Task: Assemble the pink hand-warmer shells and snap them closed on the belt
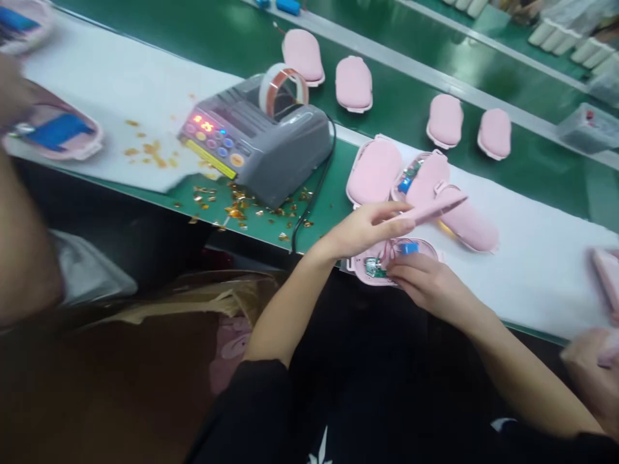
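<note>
My left hand (365, 229) pinches a pink shell cover (438, 207), holding it tilted above the bench edge. Below it lies an open pink shell half (360, 267) with a green circuit board (374, 267), thin wires and a blue part (409, 248) inside. The fingers of my right hand (430, 283) are closed together at the wires and board; what sits between the fingertips is hidden. Just beyond are a closed pink case (374, 171), another partly open one with a board showing (410, 177), and a loose pink cover (471, 225).
A grey tape dispenser (271, 145) with a lit display stands left, its black cable (314, 200) running to the bench edge. Amber tape scraps (236, 206) lie around it. Several pink cases (354, 84) line the green bench. Co-workers' hands (590, 367) show at both sides. A cardboard box (159, 361) is below.
</note>
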Tool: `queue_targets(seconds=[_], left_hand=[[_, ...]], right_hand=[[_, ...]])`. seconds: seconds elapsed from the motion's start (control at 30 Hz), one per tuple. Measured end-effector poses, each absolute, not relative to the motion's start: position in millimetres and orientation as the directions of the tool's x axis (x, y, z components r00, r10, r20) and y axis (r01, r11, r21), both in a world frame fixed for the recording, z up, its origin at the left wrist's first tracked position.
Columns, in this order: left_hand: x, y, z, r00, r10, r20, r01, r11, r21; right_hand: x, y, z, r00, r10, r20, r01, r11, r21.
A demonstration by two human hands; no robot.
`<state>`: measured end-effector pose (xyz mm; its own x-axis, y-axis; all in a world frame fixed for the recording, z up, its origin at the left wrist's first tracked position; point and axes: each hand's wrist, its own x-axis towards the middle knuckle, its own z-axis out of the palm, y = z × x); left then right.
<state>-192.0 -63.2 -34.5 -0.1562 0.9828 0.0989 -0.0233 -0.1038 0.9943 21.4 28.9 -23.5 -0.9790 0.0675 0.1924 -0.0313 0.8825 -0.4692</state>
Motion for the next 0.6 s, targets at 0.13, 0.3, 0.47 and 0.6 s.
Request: queue_targets(seconds=[0.13,0.3,0.47,0.6], left_hand=[[-184.5,-55.9,-55.6,-0.139,0.979,0.150,-0.109,-0.166,0.980],[-185.9,-60.5,-56.6,-0.161,0.970,0.182,-0.119,-0.203,0.972],[-190.7,-72.8,-39.4,-0.157,0.979,0.134,-0.117,-0.153,0.981],[-190.3,-75.3,-35.3,-0.196,0.974,0.116,-0.038,-0.125,0.991]], right_hand=[[37.9,41.0,-40.3,-0.986,0.111,0.123,0.033,0.859,-0.510],[26.5,41.0,-42.6,-0.989,0.097,0.108,0.013,0.799,-0.602],[12.5,34.4,-41.5,-0.957,-0.011,0.290,-0.112,0.935,-0.336],[12.5,31.3,-36.0,-0.978,-0.110,0.176,-0.130,0.986,-0.104]])
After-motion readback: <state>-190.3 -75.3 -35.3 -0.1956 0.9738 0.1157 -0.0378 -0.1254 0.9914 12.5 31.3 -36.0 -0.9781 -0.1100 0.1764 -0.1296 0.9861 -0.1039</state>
